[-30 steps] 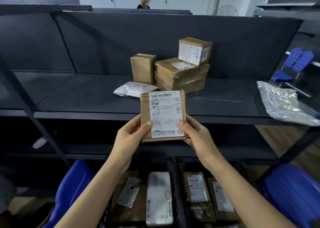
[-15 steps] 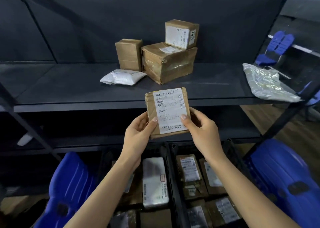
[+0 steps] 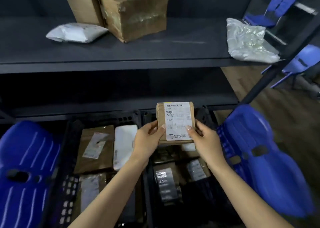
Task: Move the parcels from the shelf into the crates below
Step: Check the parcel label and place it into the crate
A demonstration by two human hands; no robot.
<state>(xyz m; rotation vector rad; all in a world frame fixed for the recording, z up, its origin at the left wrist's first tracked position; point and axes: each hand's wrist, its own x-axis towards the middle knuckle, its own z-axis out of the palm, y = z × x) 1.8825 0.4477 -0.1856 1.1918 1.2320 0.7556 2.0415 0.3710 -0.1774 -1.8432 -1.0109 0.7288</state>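
A small brown parcel (image 3: 174,122) with a white label is held by both hands over the back of the right black crate (image 3: 206,113). My left hand (image 3: 147,139) grips its left edge and my right hand (image 3: 206,141) its right edge. The left black crate (image 3: 72,132) holds a flat brown parcel (image 3: 95,150) and a white parcel (image 3: 123,146). On the dark shelf (image 3: 112,54) remain a white soft bag (image 3: 76,32), a large taped box (image 3: 135,15), a tall box (image 3: 81,2) behind it and a silver bag (image 3: 247,40) at the right end.
Blue plastic chairs stand on either side of the crates, one at the left (image 3: 26,167) and one at the right (image 3: 263,158). More blue chairs (image 3: 280,4) sit beyond the shelf's right post. Wooden floor (image 3: 294,115) shows at right. The right crate holds several parcels.
Both hands have lowered the labelled parcel from shelf height down to just over the right crate. My view has tilted down, so the crates fill the lower frame.
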